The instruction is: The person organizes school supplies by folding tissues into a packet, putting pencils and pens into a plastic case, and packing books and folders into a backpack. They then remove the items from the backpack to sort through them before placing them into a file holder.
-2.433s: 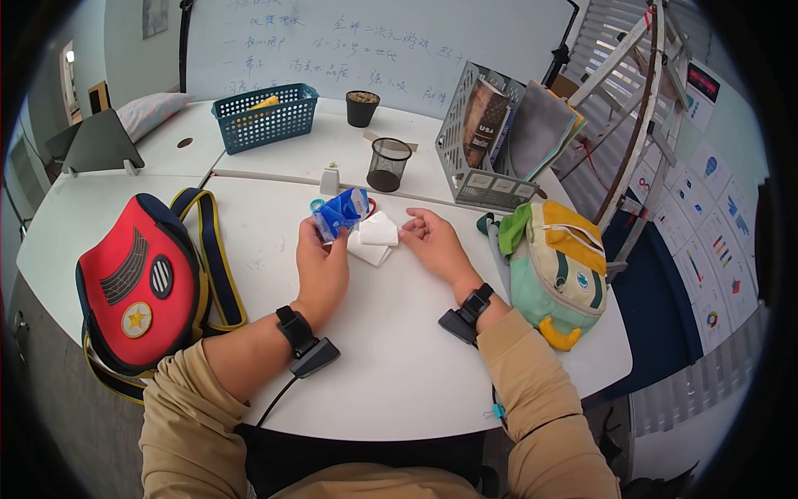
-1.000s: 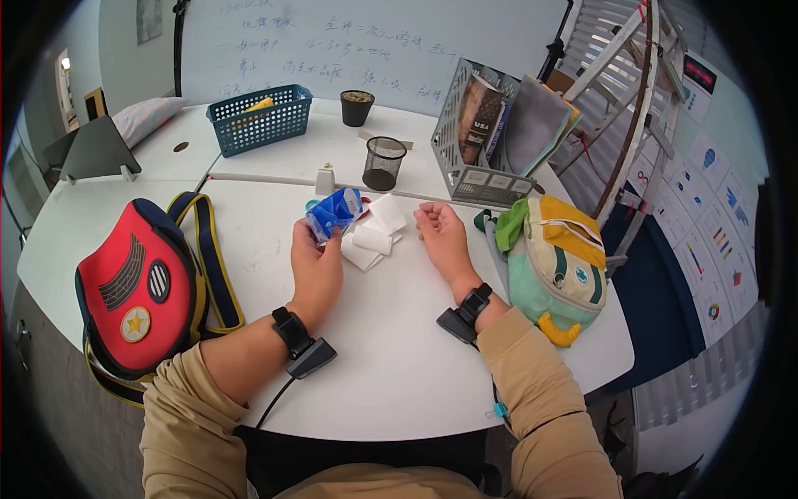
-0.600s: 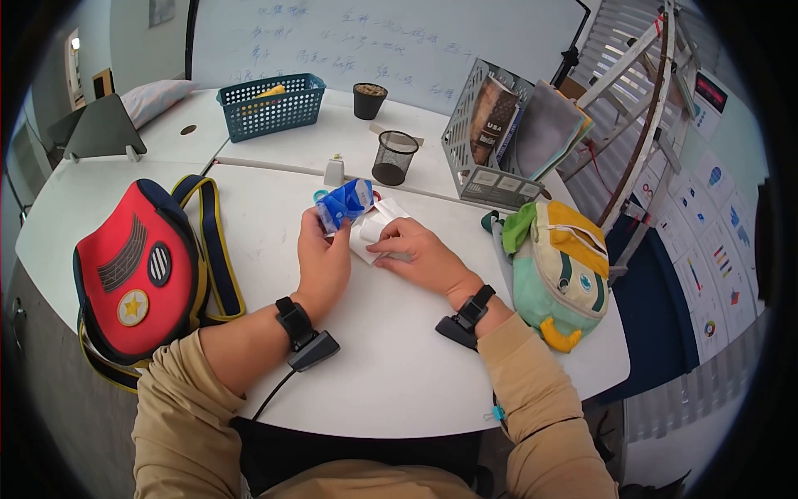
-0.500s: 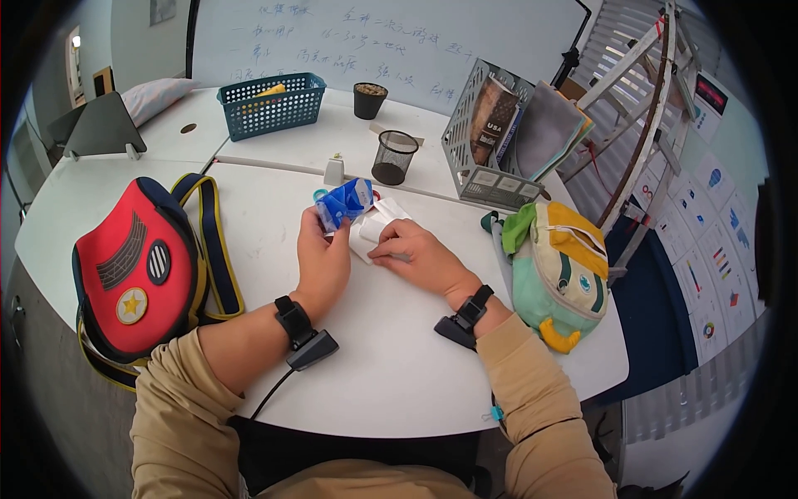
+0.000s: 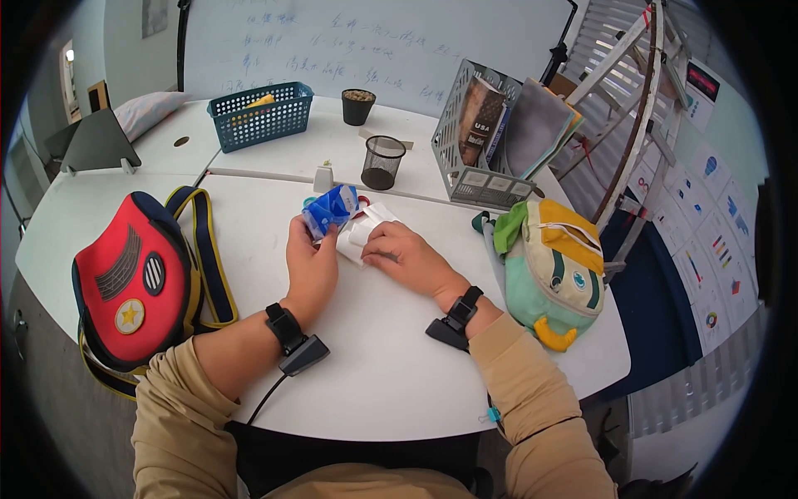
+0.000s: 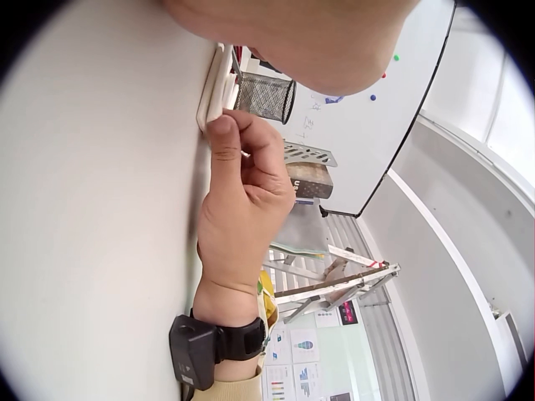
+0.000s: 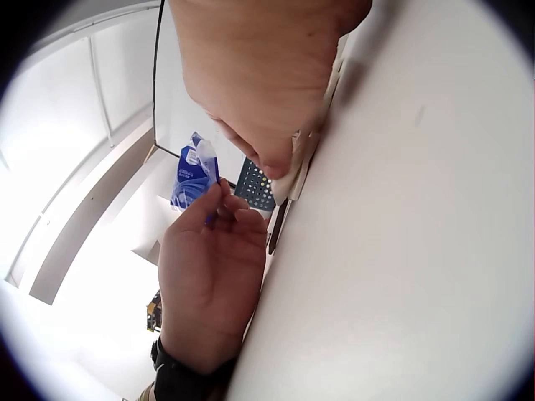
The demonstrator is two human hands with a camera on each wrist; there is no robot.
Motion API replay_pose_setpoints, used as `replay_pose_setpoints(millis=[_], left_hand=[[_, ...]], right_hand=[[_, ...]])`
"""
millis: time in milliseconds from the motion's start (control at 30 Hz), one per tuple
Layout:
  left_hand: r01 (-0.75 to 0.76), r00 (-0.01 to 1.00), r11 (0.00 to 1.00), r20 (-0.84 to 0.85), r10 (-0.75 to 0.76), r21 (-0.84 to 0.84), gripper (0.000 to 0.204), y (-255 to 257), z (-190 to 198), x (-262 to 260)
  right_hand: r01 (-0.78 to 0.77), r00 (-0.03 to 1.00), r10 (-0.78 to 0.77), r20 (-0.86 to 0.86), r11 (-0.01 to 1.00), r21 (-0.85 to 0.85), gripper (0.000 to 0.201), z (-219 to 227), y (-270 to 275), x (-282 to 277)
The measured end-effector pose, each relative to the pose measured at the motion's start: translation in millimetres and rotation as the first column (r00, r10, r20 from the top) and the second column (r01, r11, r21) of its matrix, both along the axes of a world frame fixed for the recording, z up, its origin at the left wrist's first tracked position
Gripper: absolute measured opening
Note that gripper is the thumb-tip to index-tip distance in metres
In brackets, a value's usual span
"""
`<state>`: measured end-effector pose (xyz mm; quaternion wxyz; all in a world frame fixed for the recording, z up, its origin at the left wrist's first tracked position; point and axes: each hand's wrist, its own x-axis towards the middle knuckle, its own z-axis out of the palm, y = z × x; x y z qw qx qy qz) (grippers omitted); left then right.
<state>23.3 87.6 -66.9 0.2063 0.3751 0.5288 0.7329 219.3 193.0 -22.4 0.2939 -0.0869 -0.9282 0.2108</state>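
My left hand (image 5: 312,264) holds a blue plastic tissue packet (image 5: 331,211) between thumb and fingers, a little above the table. In the right wrist view the packet (image 7: 192,177) stands up out of the left hand's fingertips. Several folded white tissues (image 5: 352,238) lie in a loose stack just right of the packet. My right hand (image 5: 412,259) reaches over their near right side. From the left wrist view, the thumb and forefinger of the right hand (image 6: 238,188) pinch the edge of a tissue (image 6: 212,88). Behind the packet, teal and red loops are mostly hidden.
A red bag (image 5: 137,279) lies at left, a green and cream backpack (image 5: 555,274) at right. Behind the hands stand a small white bottle (image 5: 323,178), a black mesh cup (image 5: 383,162), a teal basket (image 5: 262,125), a plant pot (image 5: 357,108) and a grey file holder (image 5: 465,170).
A second ago my right hand was apart from the tissues, to their right. It has moved left over them and now pinches one. The left hand keeps hold of the packet.
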Motion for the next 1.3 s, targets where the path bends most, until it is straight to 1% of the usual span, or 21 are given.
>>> replay_pose_setpoints(millis=[33, 67, 133, 167, 233, 267, 367, 400, 467, 500, 600, 700, 800, 900, 1000, 1067, 1100, 1133, 1200, 1233, 1300], left_hand=[[-0.003, 1.000, 1.000, 0.001, 0.003, 0.007, 0.028, -0.2, 0.1, 0.4], [-0.007, 1.000, 1.000, 0.001, 0.007, 0.015, 0.028, -0.2, 0.7, -0.1], [-0.011, 1.000, 0.999, 0.022, 0.011, 0.031, 0.028, -1.3, 3.5, 0.3], [-0.014, 0.999, 0.999, 0.034, 0.012, 0.038, 0.028, -2.0, 4.4, 0.8], [0.004, 0.997, 1.000, 0.076, -0.004, 0.009, 0.029, -6.8, 10.9, 2.8], [0.013, 0.995, 1.000, 0.099, -0.012, -0.005, 0.029, -8.9, 13.8, 3.7], [0.013, 0.995, 1.000, 0.103, -0.013, 0.000, 0.028, -8.0, 12.3, 3.1], [0.015, 0.995, 1.000, 0.099, -0.015, -0.004, 0.028, -7.6, 11.9, 2.9], [0.019, 0.996, 1.000, 0.092, -0.018, -0.014, 0.028, -7.1, 10.8, 2.0], [0.033, 0.994, 0.999, 0.109, -0.032, -0.013, 0.028, -7.6, 11.7, 2.4], [0.079, 0.987, 0.997, 0.140, -0.078, -0.007, 0.028, -8.4, 11.7, 3.9], [0.144, 0.986, 0.990, 0.090, -0.143, -0.009, 0.028, -6.7, 8.7, 3.2], [0.202, 0.979, 0.979, 0.012, -0.202, -0.036, 0.028, -10.3, 13.1, 10.1], [0.247, 0.966, 0.967, -0.067, -0.251, -0.056, 0.031, -8.6, 8.8, 10.0], [0.232, 0.970, 0.973, -0.076, -0.231, -0.007, 0.039, -4.8, 2.6, 9.4], [0.194, 0.978, 0.978, -0.097, -0.187, 0.074, 0.039, -3.7, 1.4, 9.9], [0.207, 0.978, 0.977, -0.033, -0.206, 0.053, 0.037, -4.0, 2.7, 8.8], [0.222, 0.974, 0.975, 0.031, -0.223, 0.031, 0.036, -4.8, 4.1, 6.2], [0.245, 0.963, 0.969, 0.108, -0.247, 0.030, 0.026, -5.2, 5.3, 6.6], [0.233, 0.970, 0.972, 0.068, -0.233, 0.001, 0.025, -5.6, 5.6, 7.0], [0.206, 0.978, 0.977, -0.015, -0.207, -0.056, 0.022, -5.6, 4.4, 7.4]], right_hand=[[-0.001, 0.999, 0.003, -0.048, 0.999, 0.051, 0.013, -2.9, 1.9, -1.1], [0.042, 0.994, -0.051, -0.093, 0.995, -0.094, 0.013, -6.0, 2.8, -1.2], [0.099, 0.973, -0.170, -0.156, 0.920, -0.380, 0.013, -9.8, 1.6, -1.9], [0.060, 0.954, -0.204, -0.220, 0.848, -0.526, 0.014, -11.9, 3.7, -3.0], [-0.057, 0.900, -0.298, -0.319, 0.645, -0.762, 0.017, -21.6, 14.3, -3.8], [-0.132, 0.876, -0.309, -0.370, 0.584, -0.801, 0.021, -26.0, 20.1, -2.4], [-0.104, 0.852, -0.396, -0.343, 0.514, -0.852, 0.026, -29.7, 25.9, 0.9], [0.067, 0.877, -0.430, -0.213, 0.549, -0.833, 0.029, -30.6, 28.5, 4.0], [0.257, 0.823, -0.519, -0.233, 0.705, -0.661, 0.029, -35.2, 31.4, 5.6], [0.352, 0.792, -0.555, -0.253, 0.754, -0.554, 0.029, -33.6, 30.0, 4.6], [0.341, 0.796, -0.539, -0.275, 0.774, -0.533, 0.033, -24.8, 26.1, 6.3], [0.110, 0.865, -0.381, -0.326, 0.779, -0.617, 0.034, -14.8, 18.4, 3.0], [-0.015, 0.929, -0.267, -0.256, 0.663, -0.748, 0.032, -4.7, 1.2, 1.6], [0.006, 0.961, -0.230, -0.153, 0.571, -0.821, 0.025, -9.6, 7.0, 6.1], [-0.061, 0.941, -0.266, -0.208, 0.472, -0.880, 0.022, -11.1, 12.3, 12.0], [-0.091, 0.909, -0.325, -0.261, 0.455, -0.886, 0.022, -17.3, 20.4, 10.9], [-0.108, 0.890, -0.355, -0.287, 0.448, -0.888, 0.022, -16.7, 21.4, 9.9], [-0.069, 0.891, -0.376, -0.255, 0.444, -0.893, 0.025, -16.5, 21.6, 9.7], [-0.034, 0.916, -0.332, -0.227, 0.498, -0.866, 0.027, -10.3, 16.0, 10.2], [-0.019, 0.927, -0.310, -0.211, 0.524, -0.851, 0.028, -4.9, 11.1, 9.3], [-0.119, 0.933, -0.253, -0.256, 0.455, -0.882, 0.029, -0.9, 3.5, 6.6]])
